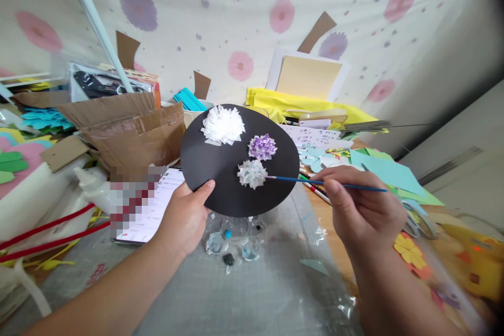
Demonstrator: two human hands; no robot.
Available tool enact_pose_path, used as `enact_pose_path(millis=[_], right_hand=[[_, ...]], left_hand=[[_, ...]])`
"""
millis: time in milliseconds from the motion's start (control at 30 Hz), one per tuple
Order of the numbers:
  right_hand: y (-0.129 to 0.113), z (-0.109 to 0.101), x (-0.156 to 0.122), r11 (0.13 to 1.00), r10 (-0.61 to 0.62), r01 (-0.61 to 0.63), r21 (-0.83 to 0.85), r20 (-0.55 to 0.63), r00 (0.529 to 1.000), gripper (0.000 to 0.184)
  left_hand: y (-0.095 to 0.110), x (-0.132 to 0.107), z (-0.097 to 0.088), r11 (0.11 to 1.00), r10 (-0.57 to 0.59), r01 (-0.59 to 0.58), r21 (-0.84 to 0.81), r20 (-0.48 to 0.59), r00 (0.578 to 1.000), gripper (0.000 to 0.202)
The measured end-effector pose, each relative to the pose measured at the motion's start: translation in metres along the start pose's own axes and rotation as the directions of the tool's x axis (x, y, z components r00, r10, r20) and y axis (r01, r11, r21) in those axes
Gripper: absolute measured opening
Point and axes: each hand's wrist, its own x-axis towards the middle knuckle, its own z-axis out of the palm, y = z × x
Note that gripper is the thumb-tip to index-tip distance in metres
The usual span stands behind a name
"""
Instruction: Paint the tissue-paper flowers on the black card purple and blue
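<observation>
Got the black oval card [212, 184] clamped in the left hand [189, 215] by its near-left edge, thumb on top, probably for a steady, uncovered face. Pinching a slim blue brush [291, 179] in the right hand [364, 207] beyond the card's right edge, likely for fine control, tip right at the pale pompom [252, 174] around the card's middle. Also seeing a white pompom [223, 125] toward the card's far edge, a purple-white pompom [262, 146] right of its center, and a clear paint tray [233, 228] just below, presumably for quick dips.
</observation>
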Motion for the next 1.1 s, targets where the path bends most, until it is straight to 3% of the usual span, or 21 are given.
enact_pose_path(millis=[67,233,400,567,700,867,1000,1100], right_hand=[[0.0,0.001,0.0,1.0,-0.009,0.009,0.006,-0.027,1.0,0.02],[0.002,0.002,0.0,0.997,-0.067,0.069,-0.018,0.058,0.996,0.021],[0.002,0.003,0.001,0.995,-0.094,0.093,-0.023,-0.037,0.995,0.016],[0.001,0.001,0.0,0.992,-0.115,0.119,-0.036,0.105,0.988,0.021],[0.001,0.001,-0.002,0.997,-0.08,0.081,-0.017,0.067,0.995,0.023],[0.0,0.002,-0.002,0.996,-0.082,0.088,-0.034,0.145,0.986,0.022],[-0.006,0.002,-0.002,0.995,-0.098,0.098,0.001,0.063,0.993,0.022],[-0.009,0.005,-0.001,0.987,-0.153,0.158,-0.016,0.153,0.976,0.024]], left_hand=[[0.0,0.001,0.0,1.0,-0.002,0.002,0.003,0.0,1.0,0.05],[0.001,0.0,0.0,1.0,-0.009,0.009,0.022,0.0,1.0,0.052],[0.002,-0.001,0.001,1.0,-0.017,0.017,0.018,-0.009,1.0,0.057],[0.001,0.0,-0.002,1.0,-0.006,0.006,0.019,0.008,1.0,0.056],[0.001,0.0,-0.002,1.0,-0.002,0.002,0.023,0.012,1.0,0.056],[0.002,0.0,-0.001,1.0,-0.013,0.013,0.023,-0.002,1.0,0.053],[0.002,0.0,-0.002,1.0,-0.009,0.009,0.027,-0.004,1.0,0.053],[0.002,0.0,-0.002,1.0,-0.012,0.012,0.029,-0.006,1.0,0.054]])
